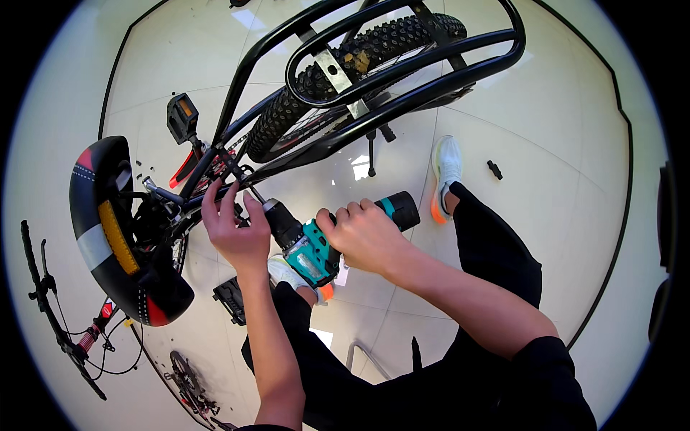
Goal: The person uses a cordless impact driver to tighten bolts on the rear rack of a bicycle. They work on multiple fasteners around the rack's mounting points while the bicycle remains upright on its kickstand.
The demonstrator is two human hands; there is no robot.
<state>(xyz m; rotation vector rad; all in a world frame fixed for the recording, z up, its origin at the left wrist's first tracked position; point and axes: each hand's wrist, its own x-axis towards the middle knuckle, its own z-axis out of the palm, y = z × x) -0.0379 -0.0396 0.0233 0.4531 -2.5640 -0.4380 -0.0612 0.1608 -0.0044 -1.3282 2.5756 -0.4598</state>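
Note:
A teal and black cordless drill (310, 253) lies across the view, gripped by my right hand (370, 237) with the fingers wrapped round its handle. Its chuck and bit point up and left at a joint where the black rear rack (327, 147) meets the bicycle's frame. My left hand (241, 235) is at that joint with fingers stretched and apart, the thumb near the bit. Whether its fingertips touch the frame I cannot tell. Beyond stands the knobbly rear tyre (277, 122). To the left is the saddle (92, 230), black with red, white and yellow parts.
A pedal (182, 118) sticks out beyond the frame. Handlebars (61, 316) with cables reach to the far left. On the tiled floor lie a small black part (494, 170) and, by my foot, a black object (228, 300). More bike parts (188, 381) sit at lower left.

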